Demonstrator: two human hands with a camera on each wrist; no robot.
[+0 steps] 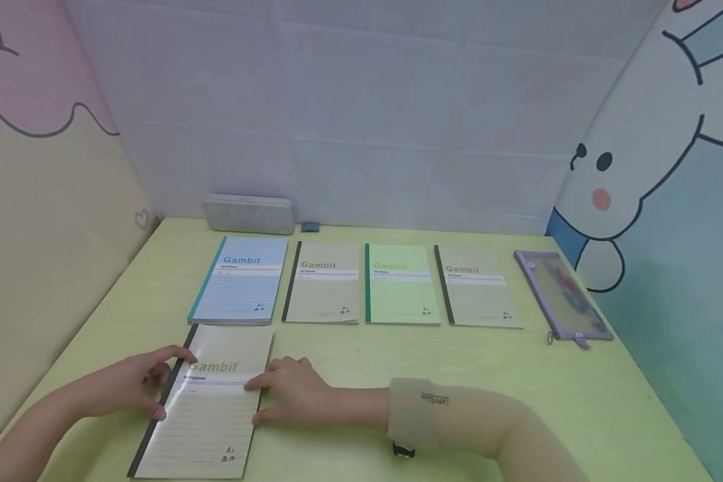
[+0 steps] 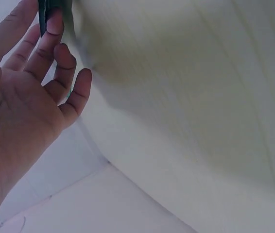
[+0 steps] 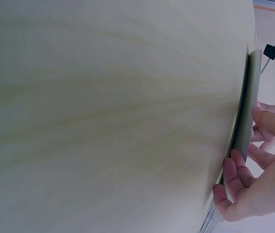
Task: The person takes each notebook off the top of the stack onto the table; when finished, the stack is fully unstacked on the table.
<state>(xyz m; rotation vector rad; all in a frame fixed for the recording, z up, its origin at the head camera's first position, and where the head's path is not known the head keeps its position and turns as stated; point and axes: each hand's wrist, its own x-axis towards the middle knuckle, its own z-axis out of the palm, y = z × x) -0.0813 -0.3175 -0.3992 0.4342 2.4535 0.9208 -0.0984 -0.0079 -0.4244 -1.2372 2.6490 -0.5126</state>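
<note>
Hands on both long edges of the near beige notebook [image 1: 207, 402] — it lies flat at the table's [image 1: 349, 348] front, just below the blue notebook [image 1: 241, 281] in the back row. Left hand [image 1: 126, 385] sits at the dark spine, fingers loosely curled against it; right hand [image 1: 292, 395] pinches the open edge, thumb under, fingers on the cover. Risk, as I judge it: that thin, glossy cover could slide on the smooth pale-green tabletop and nudge the blue notebook askew — or the pages could fan if only the cover lifts. Flat rectangles, soft card, taped spines.
</note>
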